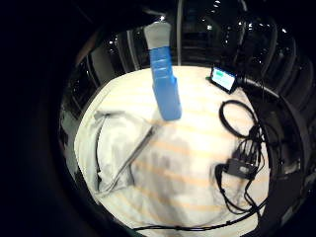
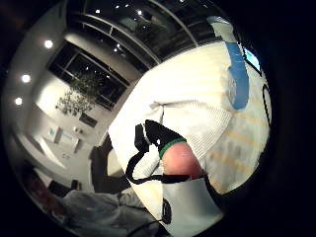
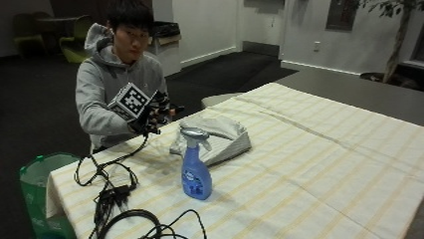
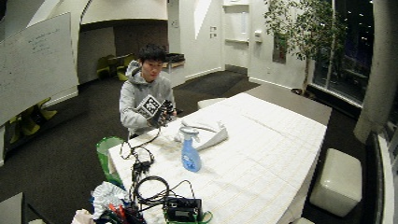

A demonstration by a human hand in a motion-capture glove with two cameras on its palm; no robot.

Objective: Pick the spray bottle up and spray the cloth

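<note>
Outside view: person seated at table end, black-gloved right hand (image 3: pixel 149 119) raised in front of chest, above the table edge, holding nothing. Fingers can't be made out, so whether they're apart or together — cannot tell. Translucent blue plastic spray bottle with grey trigger head (image 3: pixel 195 164) stands upright on the cream striped tablecloth (image 3: pixel 318 149), untouched, well apart from the hand. Folded grey-white cloth (image 3: pixel 215 137) lies just behind the bottle, between it and the person, near but not touching as far as I can see.

Step, judged: pre-reach; pickup not started. Next move calls for lowering the hand past the cloth to the bottle's neck, gripping under the trigger, then aiming the nozzle back at the cloth. Risk: tipping the upright bottle on approach.

Bottle has a small dark label low on its front; text too small to read. Black cables (image 3: pixel 109 191) lie at the near table corner.
</note>
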